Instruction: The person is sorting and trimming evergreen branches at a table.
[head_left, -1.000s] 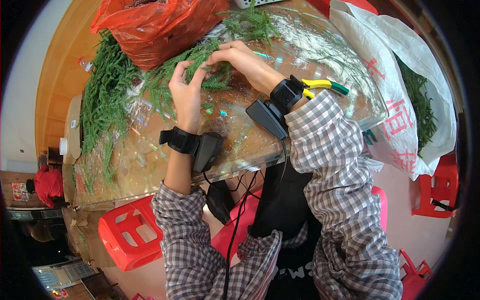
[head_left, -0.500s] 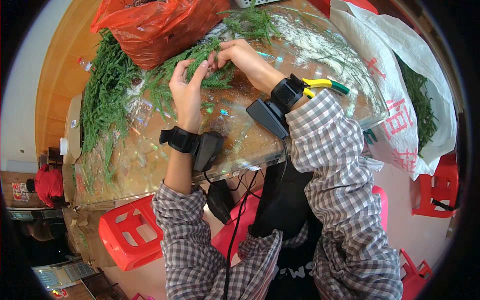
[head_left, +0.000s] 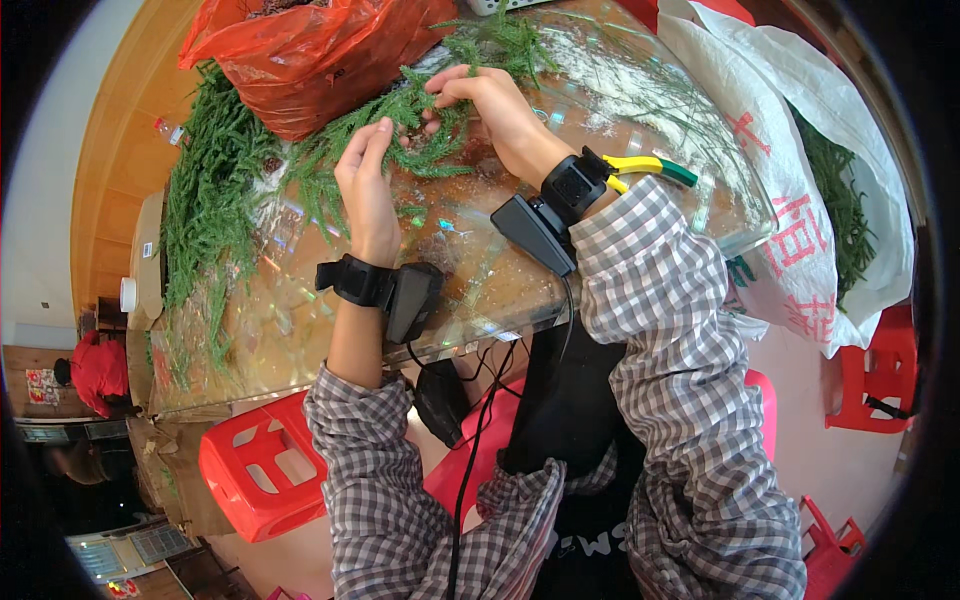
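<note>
Both my hands are at a feathery green artificial pine sprig above the glass-covered table. My left hand is closed, thumb and fingers pressed together at the sprig's left side; the exact grip point is partly hidden. My right hand bends in from the right with curled fingers around the sprig's upper part; some fingertips are covered by needles. More loose green branches lie just beyond and left of my left hand. Yellow-and-green-handled pliers lie beside my right wrist.
A red plastic bag with pine cones stands at the far edge. Beside it is a large heap of greenery. White powder covers the table's far right. A white woven sack holds more greenery. A red stool stands lower left.
My left thumb and fingers have come closer together. My right hand has risen slightly and turned, and the sprig between the hands has shifted, showing more of its right end.
</note>
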